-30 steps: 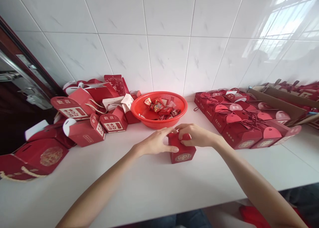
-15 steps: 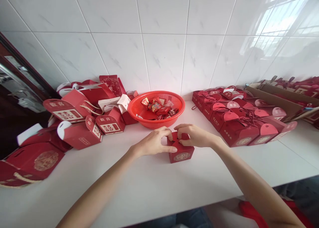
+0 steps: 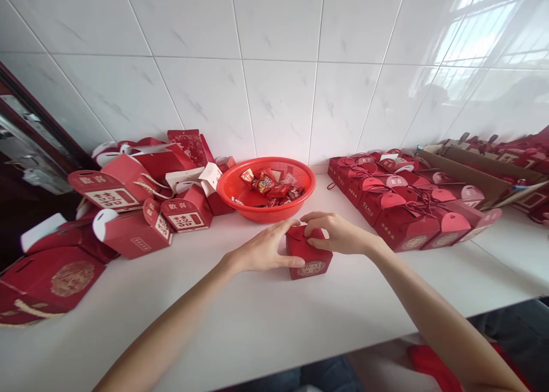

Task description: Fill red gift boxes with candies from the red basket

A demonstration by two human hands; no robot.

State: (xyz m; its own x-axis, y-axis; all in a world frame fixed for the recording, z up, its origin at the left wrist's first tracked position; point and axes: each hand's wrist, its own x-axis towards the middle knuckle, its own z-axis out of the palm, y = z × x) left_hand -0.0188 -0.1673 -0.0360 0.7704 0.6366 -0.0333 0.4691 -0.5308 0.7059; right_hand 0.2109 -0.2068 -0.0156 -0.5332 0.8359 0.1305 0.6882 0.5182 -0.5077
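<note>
White surface [image 3: 257, 329]; red basket [image 3: 268, 214] at eleven o'clock from the small red box [image 3: 312, 270]. Left hand [image 3: 262, 248], fingers now less curled, grips its side; right hand [image 3: 345, 235] grips its top, which looks nearly folded shut.

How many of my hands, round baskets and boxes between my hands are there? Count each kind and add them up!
Hands: 2 (left hand, right hand)
Round red basket: 1
Red box between your hands: 1
Total: 4
</note>
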